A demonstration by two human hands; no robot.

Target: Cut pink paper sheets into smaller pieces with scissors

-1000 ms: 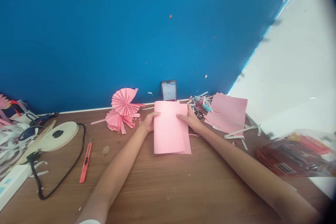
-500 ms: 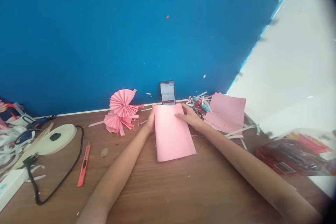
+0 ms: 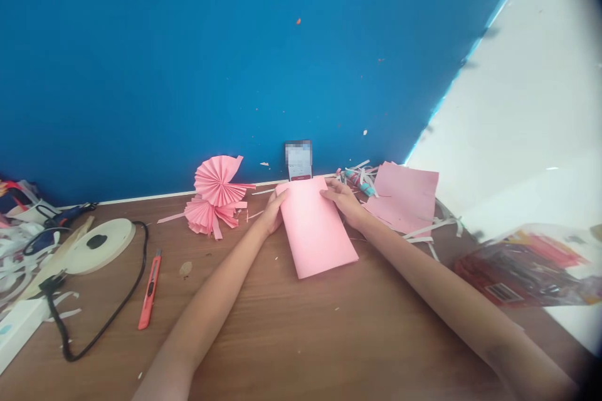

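"Head view: where's the folded pink paper (image 3: pixel 320 225)?"
"Over the worktop (image 3: pixel 263 332), left hand (image 3: pixel 273 212) and right hand (image 3: pixel 343 202) each pinching a side near the far end."
"Any handling advice?"
"I'd keep both grips light and even, edges matched, so it sits square."

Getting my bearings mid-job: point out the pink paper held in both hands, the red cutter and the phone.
Held pink paper (image 3: pixel 320 229): head view, middle of its face.
Red cutter (image 3: pixel 149 294): head view, on its handle.
Phone (image 3: pixel 300 163): head view, on its screen.
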